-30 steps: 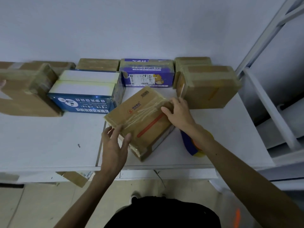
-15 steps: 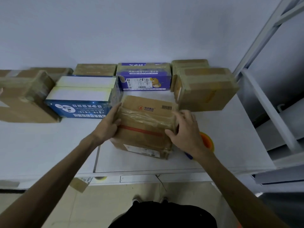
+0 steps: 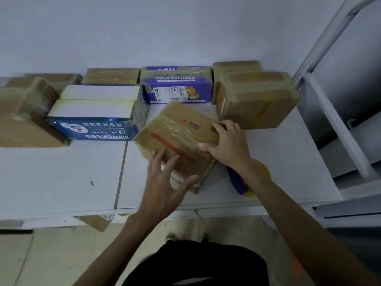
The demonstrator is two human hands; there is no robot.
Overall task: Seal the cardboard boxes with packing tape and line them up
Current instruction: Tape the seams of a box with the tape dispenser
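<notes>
A brown cardboard box (image 3: 177, 131) with a red stripe and clear tape across its top lies skewed on the white table (image 3: 61, 172). My right hand (image 3: 226, 145) holds its right end, fingers curled over the far edge and thumb on the top. My left hand (image 3: 167, 182) is spread over the box's near corner, fingers straight, touching the top. A tape roll (image 3: 241, 182) with a blue and yellow holder lies on the table just right of the box, mostly hidden under my right forearm.
Sealed boxes line the back: a brown box (image 3: 259, 100) at right, a purple box (image 3: 177, 85), a blue-and-white box (image 3: 97, 112), a large brown box (image 3: 22, 116) at left. A white shelf frame (image 3: 334, 124) stands right. The table's front edge is near me.
The box has turned on the table, its left end swinging back toward the blue box. My left hand left the box's left end and now lies over the near corner.
</notes>
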